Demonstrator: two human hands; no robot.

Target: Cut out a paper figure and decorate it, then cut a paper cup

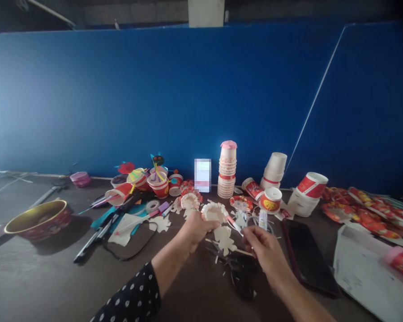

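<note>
My left hand is closed around a white paper cup whose rim is cut into fringed strips; it holds the cup just above the dark table. My right hand hovers to the right of it with fingers pinched together on something small that I cannot make out. Between and under the hands lie white paper cut-outs and black scissors. A small glue bottle stands just beyond my right hand.
A stack of paper cups and several loose red-and-white cups stand at the back against a blue wall. A gold-lined bowl sits at left, pens and tape nearby. A dark phone and papers lie at right.
</note>
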